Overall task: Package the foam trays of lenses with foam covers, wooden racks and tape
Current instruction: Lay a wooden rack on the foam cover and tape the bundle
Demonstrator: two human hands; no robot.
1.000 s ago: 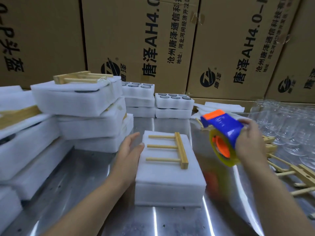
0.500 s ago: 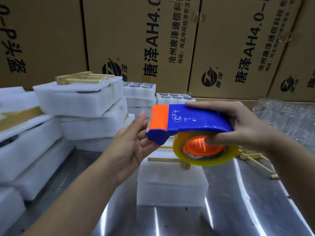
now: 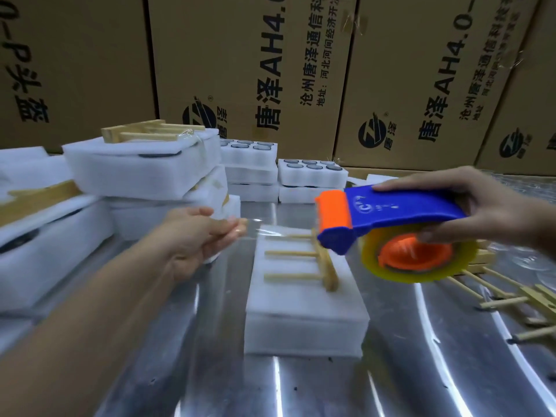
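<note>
Right grip [image 3: 487, 212] clasps the tape dispenser [image 3: 400, 212]; the blurred left grip [image 3: 195, 236] seemingly pinches its clear tape end [image 3: 255, 228].

One view only, head-worn, wide-angle; straight lines bow at the edges. Faces forward and down over steel table [image 3: 301, 386]. Close range: foam pack [image 3: 304, 314] sits mid-frame, seen from above and in front. Beyond foam pack, cardboard cartons [image 3: 240, 70] wall off the frame's top.
</note>
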